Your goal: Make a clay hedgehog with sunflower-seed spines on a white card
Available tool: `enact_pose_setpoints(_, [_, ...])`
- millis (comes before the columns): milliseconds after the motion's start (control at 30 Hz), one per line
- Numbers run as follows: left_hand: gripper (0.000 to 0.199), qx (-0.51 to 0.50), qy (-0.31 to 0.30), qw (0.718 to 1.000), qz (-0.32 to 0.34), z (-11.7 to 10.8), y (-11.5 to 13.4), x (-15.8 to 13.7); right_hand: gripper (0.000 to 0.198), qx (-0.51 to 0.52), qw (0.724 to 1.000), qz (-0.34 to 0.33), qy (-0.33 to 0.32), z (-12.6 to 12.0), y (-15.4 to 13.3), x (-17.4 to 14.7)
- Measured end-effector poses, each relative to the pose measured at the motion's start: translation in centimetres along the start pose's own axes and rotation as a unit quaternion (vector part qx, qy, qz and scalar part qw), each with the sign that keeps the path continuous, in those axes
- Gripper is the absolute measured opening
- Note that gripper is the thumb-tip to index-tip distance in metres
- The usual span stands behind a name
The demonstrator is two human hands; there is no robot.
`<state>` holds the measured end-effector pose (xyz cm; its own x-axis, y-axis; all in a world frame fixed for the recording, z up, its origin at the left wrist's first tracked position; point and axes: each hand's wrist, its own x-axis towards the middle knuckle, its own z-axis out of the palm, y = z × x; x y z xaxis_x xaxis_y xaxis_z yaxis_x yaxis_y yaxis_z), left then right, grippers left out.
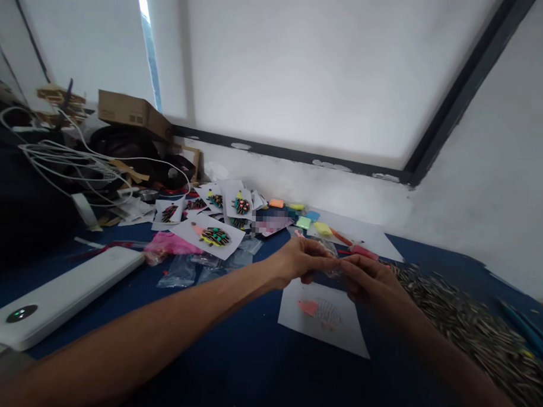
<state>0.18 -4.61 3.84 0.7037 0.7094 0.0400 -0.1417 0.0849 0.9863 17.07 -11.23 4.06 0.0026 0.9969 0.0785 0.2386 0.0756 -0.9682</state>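
Note:
My left hand (298, 261) and my right hand (373, 279) meet fingertip to fingertip above the table. Both are closed, pinching a small clear plastic bag (327, 248) that shows behind the left fingers. Whatever may be inside the bag is hard to make out. Below them lies a white sheet (296, 320) with a drawn hedgehog, its head (308, 307) coloured pink-orange and its body only in lines. Just beyond the right hand are a red packet (363, 252) and packets of clay, among them a yellow one (323, 229) and a green one (303, 222).
A heap of striped, seed-like sticks (463, 323) spreads over the right side. Finished hedgehog cards (227, 252), a pink plastic bag (172, 244) and clear bags (179, 272) lie left of centre. A white power bank (68, 291), cables (59, 154) and a cardboard box (132, 111) stand further left.

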Motion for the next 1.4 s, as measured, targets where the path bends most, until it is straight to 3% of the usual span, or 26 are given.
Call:
enact_pose_setpoints(267, [0.012,-0.007,-0.002,1.0,-0.007,0.2,0.2,-0.1,0.029,0.083,0.995,0.036,-0.034,-0.2,-0.1,-0.1])
enact_pose_setpoints(567, [0.008,-0.054,-0.061,0.996,-0.02,-0.2,0.5,0.0,0.031,0.101,0.994,0.033,-0.037,-0.6,0.2,0.1])
enact_pose_setpoints(767, [0.01,-0.066,-0.045,0.996,-0.027,-0.3,0.9,-0.2,0.028,0.095,0.995,0.021,0.004,-0.5,0.1,0.2])
enact_pose_setpoints(833, [0.01,-0.063,-0.03,0.997,-0.034,-0.1,0.9,-0.2,0.029,0.069,0.997,0.015,0.021,-0.4,-0.2,0.1])
enact_pose_setpoints(1000, [0.011,-0.043,-0.029,0.997,-0.052,0.2,0.6,-0.1,0.042,-0.121,0.99,-0.027,0.063,-0.1,-1.2,-0.1])
enact_pose_setpoints(1400, [0.017,0.041,-0.026,0.999,-0.011,0.0,0.5,-0.3,0.039,-0.144,0.988,-0.054,0.036,-0.1,-1.4,-0.1])
